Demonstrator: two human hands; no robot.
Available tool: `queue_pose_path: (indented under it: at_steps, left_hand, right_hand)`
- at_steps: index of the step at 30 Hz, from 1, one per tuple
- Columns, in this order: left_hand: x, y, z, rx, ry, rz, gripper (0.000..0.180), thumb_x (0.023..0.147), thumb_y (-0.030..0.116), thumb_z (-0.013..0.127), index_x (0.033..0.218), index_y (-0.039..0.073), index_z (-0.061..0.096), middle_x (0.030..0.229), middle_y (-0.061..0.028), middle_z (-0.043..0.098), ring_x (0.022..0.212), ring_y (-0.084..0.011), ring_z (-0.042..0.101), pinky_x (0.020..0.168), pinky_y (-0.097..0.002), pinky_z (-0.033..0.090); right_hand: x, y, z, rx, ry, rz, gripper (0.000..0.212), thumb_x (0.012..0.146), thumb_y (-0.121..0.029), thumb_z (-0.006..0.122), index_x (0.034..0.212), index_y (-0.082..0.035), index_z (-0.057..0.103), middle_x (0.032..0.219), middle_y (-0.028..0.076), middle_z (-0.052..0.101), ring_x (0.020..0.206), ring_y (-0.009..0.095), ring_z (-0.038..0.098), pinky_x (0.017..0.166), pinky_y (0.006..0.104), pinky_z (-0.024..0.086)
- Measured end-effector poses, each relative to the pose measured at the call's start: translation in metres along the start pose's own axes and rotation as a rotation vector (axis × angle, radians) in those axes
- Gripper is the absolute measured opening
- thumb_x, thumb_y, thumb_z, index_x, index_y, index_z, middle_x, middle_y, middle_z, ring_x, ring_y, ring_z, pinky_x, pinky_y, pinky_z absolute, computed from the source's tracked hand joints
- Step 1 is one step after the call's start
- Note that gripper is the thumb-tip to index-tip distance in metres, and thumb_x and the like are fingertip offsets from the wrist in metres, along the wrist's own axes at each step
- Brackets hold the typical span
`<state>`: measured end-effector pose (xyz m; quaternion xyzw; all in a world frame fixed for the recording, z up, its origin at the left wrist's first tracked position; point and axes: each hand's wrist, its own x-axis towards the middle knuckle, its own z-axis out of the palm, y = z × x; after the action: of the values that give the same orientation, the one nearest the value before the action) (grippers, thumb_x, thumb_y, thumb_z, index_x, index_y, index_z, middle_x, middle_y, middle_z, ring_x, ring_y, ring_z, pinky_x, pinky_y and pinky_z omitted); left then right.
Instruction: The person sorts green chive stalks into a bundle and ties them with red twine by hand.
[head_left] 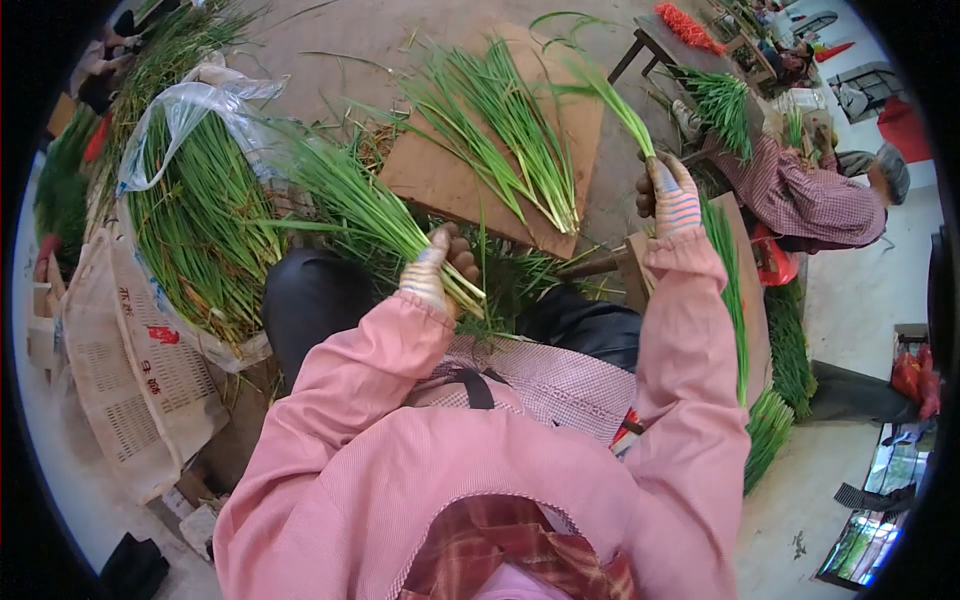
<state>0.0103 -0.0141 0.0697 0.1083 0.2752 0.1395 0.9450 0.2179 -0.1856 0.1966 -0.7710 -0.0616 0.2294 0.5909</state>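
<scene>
My left hand point(430, 272), in a striped glove with dark fingertips, is closed round a thick bunch of green chives point(365, 205). Their pale stem ends poke out toward my lap, and the leaves fan to the far left. Raised at the right, my right hand point(668, 196) grips a thinner bundle of chives point(622, 108) by its lower stems, leaves pointing up and away. Between and beyond both hands lies a brown board point(430, 185) with loose chives point(520, 145) spread over it, stem ends toward me.
On the left stands a clear plastic bag point(165, 120) stuffed with chives, beside a tilted pale plastic crate point(150, 375). More chives point(730, 300) lie along a board at my right. A person in a checked shirt point(810, 190) sits beyond it. A dark bench point(650, 50) stands farther back.
</scene>
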Motion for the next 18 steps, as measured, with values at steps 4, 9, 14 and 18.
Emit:
queue_pose_path:
  at_steps: [4,9,14,18]
  left_hand:
    - [0.017,-0.025,-0.031,-0.033,-0.276,-0.119,0.037,0.077,0.025,0.059,0.106,0.008,0.044,0.084,-0.0037,0.051,0.07,-0.0188,0.05,0.057,-0.0318,0.045]
    - [0.002,-0.029,-0.012,0.214,-0.147,-0.164,0.051,0.073,0.028,0.063,0.113,0.004,0.042,0.09,-0.0123,0.057,0.083,-0.0279,0.055,0.076,-0.0426,0.045]
    - [0.026,0.001,-0.029,0.229,-0.117,0.154,0.03,0.071,0.028,0.065,0.083,0.003,0.055,0.072,-0.0125,0.058,0.065,-0.0248,0.055,0.06,-0.0354,0.046]
    - [0.025,0.057,0.02,0.187,0.048,0.661,0.025,0.077,0.022,0.061,0.095,0.007,0.054,0.073,-0.0062,0.055,0.054,-0.0169,0.051,0.055,-0.0321,0.05]
  right_hand:
    - [-0.024,0.027,0.041,-0.016,0.013,-0.145,0.023,0.081,-0.017,0.05,0.099,-0.003,0.051,0.067,0.002,0.053,0.051,0.009,0.047,0.044,0.021,0.037]
    - [-0.088,0.105,0.097,-0.459,-0.377,-0.454,0.029,0.078,-0.001,0.049,0.107,0.0,0.048,0.092,0.009,0.056,0.083,0.011,0.051,0.073,0.0239,0.043]
    - [-0.085,0.139,0.109,-0.378,-0.443,-0.454,0.019,0.078,-0.006,0.053,0.096,0.0,0.055,0.087,0.011,0.059,0.081,0.018,0.056,0.073,0.0259,0.044]
    - [-0.021,0.132,0.087,-0.881,0.051,-0.583,0.017,0.074,-0.011,0.057,0.09,-0.003,0.055,0.081,0.017,0.057,0.077,0.031,0.055,0.067,0.0343,0.045]
